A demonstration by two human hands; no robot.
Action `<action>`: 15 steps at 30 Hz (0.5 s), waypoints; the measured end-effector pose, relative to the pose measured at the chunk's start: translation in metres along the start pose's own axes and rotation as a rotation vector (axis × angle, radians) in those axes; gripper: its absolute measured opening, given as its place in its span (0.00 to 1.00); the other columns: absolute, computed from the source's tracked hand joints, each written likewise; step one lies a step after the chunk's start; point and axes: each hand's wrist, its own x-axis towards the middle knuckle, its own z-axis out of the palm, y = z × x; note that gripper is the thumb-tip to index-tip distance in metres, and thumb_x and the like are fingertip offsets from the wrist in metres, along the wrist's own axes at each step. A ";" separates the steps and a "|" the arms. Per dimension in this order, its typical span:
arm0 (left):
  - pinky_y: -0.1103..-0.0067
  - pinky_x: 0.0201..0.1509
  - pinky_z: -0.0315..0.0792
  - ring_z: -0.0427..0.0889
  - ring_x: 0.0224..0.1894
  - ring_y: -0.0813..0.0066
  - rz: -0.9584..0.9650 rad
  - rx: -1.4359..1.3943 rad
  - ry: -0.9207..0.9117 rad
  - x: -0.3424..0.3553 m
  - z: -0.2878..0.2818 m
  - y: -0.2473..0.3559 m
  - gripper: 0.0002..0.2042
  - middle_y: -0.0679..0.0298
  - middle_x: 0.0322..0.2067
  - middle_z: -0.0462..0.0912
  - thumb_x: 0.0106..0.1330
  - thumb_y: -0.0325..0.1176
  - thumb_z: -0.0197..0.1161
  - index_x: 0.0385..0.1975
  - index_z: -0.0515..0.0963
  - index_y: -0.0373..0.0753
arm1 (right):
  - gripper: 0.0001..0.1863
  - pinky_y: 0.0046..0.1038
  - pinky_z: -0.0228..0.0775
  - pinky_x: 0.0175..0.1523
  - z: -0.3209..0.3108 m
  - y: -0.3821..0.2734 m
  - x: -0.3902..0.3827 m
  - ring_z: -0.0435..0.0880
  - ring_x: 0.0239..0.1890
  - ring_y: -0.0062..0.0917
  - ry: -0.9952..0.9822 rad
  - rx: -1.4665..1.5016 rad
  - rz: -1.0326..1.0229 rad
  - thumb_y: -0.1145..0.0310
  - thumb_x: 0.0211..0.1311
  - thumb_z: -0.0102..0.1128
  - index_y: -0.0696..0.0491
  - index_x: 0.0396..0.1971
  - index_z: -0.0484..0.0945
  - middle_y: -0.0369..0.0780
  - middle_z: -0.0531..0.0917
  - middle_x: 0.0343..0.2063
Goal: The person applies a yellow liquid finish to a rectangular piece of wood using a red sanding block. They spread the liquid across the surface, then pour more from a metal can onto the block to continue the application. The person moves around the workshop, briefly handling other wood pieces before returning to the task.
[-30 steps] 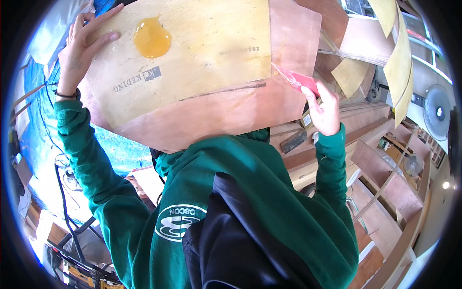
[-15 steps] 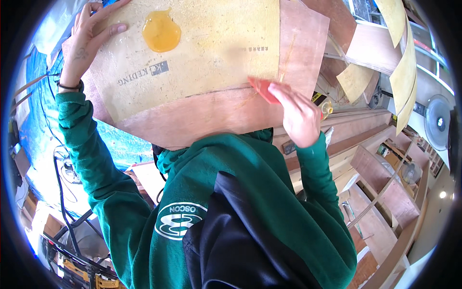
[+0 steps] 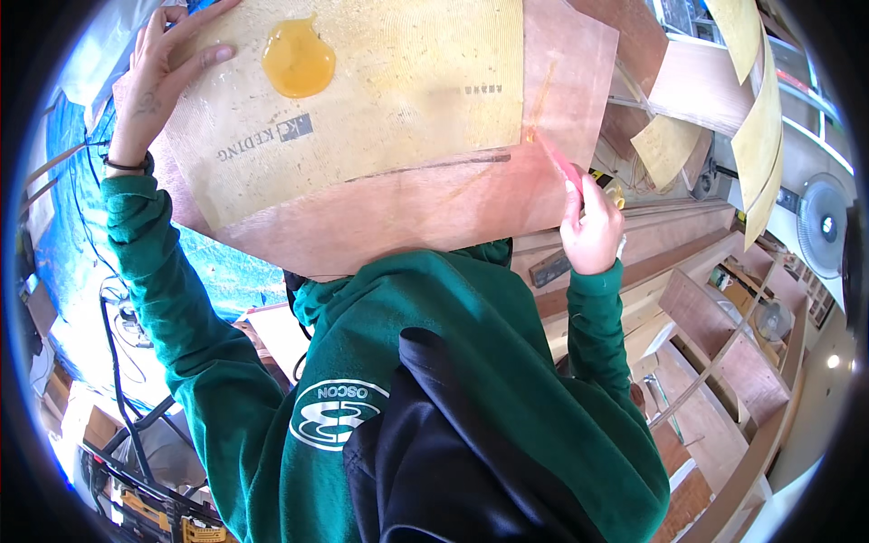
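Note:
My left hand (image 3: 172, 72) grips the upper left of a tan sheet (image 3: 398, 109), thumb on its face. A puddle of amber, glue-like liquid (image 3: 299, 59) sits on that sheet, which lies over a larger pinkish plywood board (image 3: 362, 217). My right hand (image 3: 590, 226) holds a pink-red flat spreader (image 3: 557, 158), its end touching the plywood just beside the tan sheet's lower right corner. An amber streak runs along the plywood near it.
Curved tan pieces (image 3: 760, 154) stand at upper right near a round fan (image 3: 822, 226). Wooden compartments (image 3: 697, 312) fill the lower right. Blue sheeting (image 3: 77, 226) is on the left, with dark cables and black equipment (image 3: 136, 489) below. A dark block (image 3: 549, 269) lies right of my body.
My right hand swept leftward to the tan sheet's lower edge, then back rightward with the spreader, now turned more edge-on. The boards and left hand shifted slightly in view.

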 end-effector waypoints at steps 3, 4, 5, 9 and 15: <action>0.80 0.46 0.61 0.62 0.39 0.74 0.000 0.003 0.012 0.000 0.000 0.002 0.23 0.69 0.33 0.59 0.59 0.40 0.66 0.57 0.76 0.54 | 0.11 0.34 0.73 0.34 0.002 0.006 -0.005 0.82 0.33 0.40 -0.068 -0.004 -0.102 0.78 0.59 0.55 0.55 0.41 0.78 0.47 0.83 0.32; 0.80 0.46 0.61 0.62 0.39 0.74 -0.005 0.001 0.017 0.000 0.000 0.005 0.23 0.69 0.33 0.59 0.59 0.40 0.66 0.57 0.76 0.54 | 0.10 0.29 0.74 0.36 -0.001 0.012 -0.011 0.83 0.32 0.35 -0.170 -0.055 -0.048 0.78 0.60 0.55 0.57 0.41 0.78 0.46 0.82 0.31; 0.79 0.46 0.61 0.62 0.39 0.74 -0.010 -0.001 0.022 0.000 0.000 0.006 0.23 0.69 0.33 0.59 0.59 0.40 0.66 0.57 0.76 0.54 | 0.09 0.28 0.73 0.36 -0.001 0.014 -0.013 0.83 0.31 0.32 -0.159 0.168 0.040 0.78 0.60 0.55 0.58 0.41 0.77 0.46 0.82 0.31; 0.79 0.48 0.60 0.62 0.39 0.73 0.003 0.061 0.016 0.002 -0.001 0.006 0.24 0.68 0.33 0.58 0.59 0.39 0.66 0.57 0.76 0.54 | 0.09 0.22 0.72 0.36 -0.001 -0.004 -0.013 0.80 0.28 0.22 -0.131 0.565 0.276 0.77 0.62 0.56 0.61 0.42 0.77 0.47 0.80 0.29; 0.79 0.48 0.60 0.62 0.39 0.73 -0.015 0.084 0.021 0.000 -0.003 0.012 0.23 0.68 0.33 0.60 0.59 0.39 0.66 0.57 0.76 0.55 | 0.15 0.29 0.76 0.38 0.017 -0.047 -0.004 0.84 0.34 0.35 0.053 0.159 -0.008 0.81 0.54 0.56 0.57 0.43 0.79 0.46 0.83 0.35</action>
